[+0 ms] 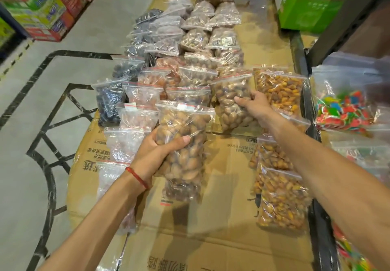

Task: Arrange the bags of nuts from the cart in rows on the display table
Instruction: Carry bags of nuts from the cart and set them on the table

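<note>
My left hand grips a clear zip bag of brown nuts, raised a little above the cardboard-covered display table; another bag of nuts lies under it. My right hand holds a second bag of brown nuts at the near end of a row. Rows of zip bags with nuts and dark dried fruit run away from me along the table. A column of orange-brown nut bags lies along the table's right side.
Bags of colourful candy sit on a dark shelf at the right. A green carton stands at the far right. Stacked red and green boxes line the tiled floor at the far left. Bare cardboard shows in front of me.
</note>
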A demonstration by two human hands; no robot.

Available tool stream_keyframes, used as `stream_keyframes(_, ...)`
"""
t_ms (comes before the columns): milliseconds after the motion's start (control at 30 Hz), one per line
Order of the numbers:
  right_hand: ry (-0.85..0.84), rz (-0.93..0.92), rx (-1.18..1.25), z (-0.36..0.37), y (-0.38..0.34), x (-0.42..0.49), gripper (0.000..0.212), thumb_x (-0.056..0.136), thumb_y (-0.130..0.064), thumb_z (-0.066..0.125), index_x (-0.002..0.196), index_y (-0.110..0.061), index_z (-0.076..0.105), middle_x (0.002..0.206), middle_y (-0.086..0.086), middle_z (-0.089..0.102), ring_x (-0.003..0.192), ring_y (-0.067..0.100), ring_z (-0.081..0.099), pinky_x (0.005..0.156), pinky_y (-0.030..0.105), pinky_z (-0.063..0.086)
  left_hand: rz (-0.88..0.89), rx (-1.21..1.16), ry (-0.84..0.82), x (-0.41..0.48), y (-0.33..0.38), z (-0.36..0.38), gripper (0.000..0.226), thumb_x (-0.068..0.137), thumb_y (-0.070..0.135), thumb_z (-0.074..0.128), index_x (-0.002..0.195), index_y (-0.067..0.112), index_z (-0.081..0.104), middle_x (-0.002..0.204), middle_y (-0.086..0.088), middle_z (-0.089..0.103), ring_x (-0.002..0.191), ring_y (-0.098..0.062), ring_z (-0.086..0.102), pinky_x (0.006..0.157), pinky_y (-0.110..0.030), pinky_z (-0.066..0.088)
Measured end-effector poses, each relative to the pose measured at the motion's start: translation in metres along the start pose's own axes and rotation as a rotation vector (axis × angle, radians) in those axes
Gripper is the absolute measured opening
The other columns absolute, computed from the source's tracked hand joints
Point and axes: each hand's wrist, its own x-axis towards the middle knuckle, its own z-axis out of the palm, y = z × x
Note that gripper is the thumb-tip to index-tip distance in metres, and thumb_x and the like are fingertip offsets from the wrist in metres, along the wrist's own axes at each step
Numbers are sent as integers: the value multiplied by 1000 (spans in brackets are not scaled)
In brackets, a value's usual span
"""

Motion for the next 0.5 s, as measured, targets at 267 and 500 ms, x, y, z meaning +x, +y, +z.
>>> stream_keyframes(267, 185, -158, -290, 8, -7, -51, 70, 101, -35, 69, 161, -21, 36, 164, 4, 37, 148, 24, 42, 124, 52, 36, 9, -14, -34, -1, 0, 10, 57, 67, 27, 91, 117, 5, 72, 111, -20, 77, 93, -31, 75, 91, -45, 59)
stream_keyframes(500, 188, -361, -741, -17, 14, -158, 59, 101, -42, 63, 156, -30, 47, 163, -1, 44, 150, 20, 41, 121, 48, 39, 31, 59, -24, -9, 6, 38, 27, 79, 16, 89, 102, 11, 75, 97, -8, 81, 93, -25, 77, 90, -43, 61)
